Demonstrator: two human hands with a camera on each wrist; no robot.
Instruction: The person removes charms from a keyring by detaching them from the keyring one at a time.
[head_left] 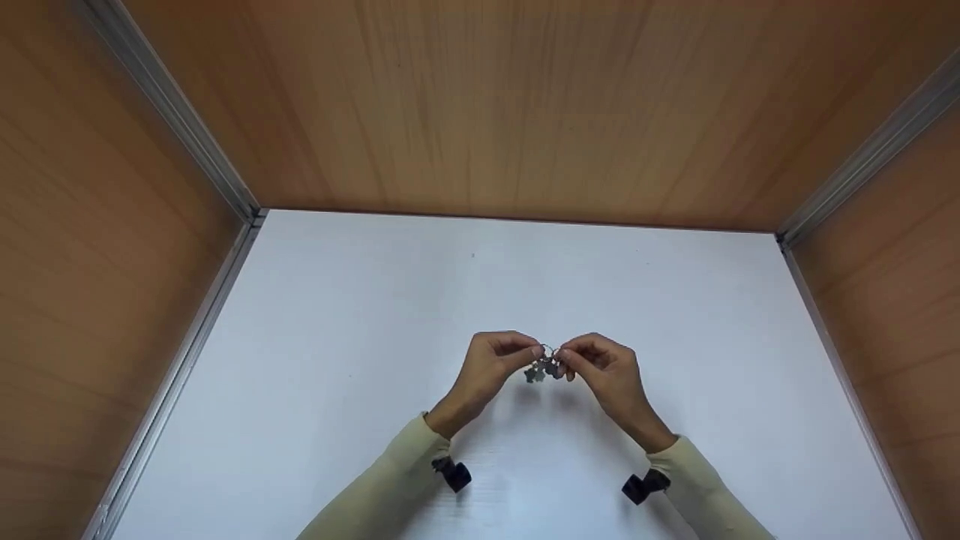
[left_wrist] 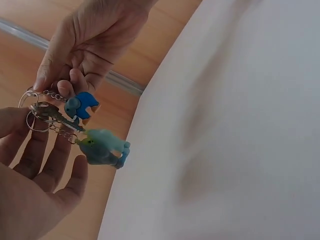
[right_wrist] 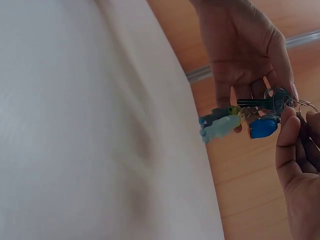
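Both hands are meeting above the white table [head_left: 360, 315], raised clear of its surface. Left hand [head_left: 487, 367] and right hand [head_left: 607, 371] are each pinching the metal key ring [left_wrist: 31, 117] between thumb and curled fingertips, one from either side, so neither is nearer than the other. Wooden walls [head_left: 480, 105] are enclosing the table on three sides, with aluminium rails [head_left: 180, 135] running along the corners.

The ring is sitting directly between the two sets of fingertips, roughly on the person's midline. Below it, a silver key [left_wrist: 55, 115] is lying with its long axis roughly crosswise, pointing away from the ring toward the table side in the wrist views. Two charms are hanging on short chains: a pale green figure [left_wrist: 102, 147] and a smaller blue figure [left_wrist: 82, 105]. From the head view the ring's split is too small to make out; which hand is prising it cannot be told.
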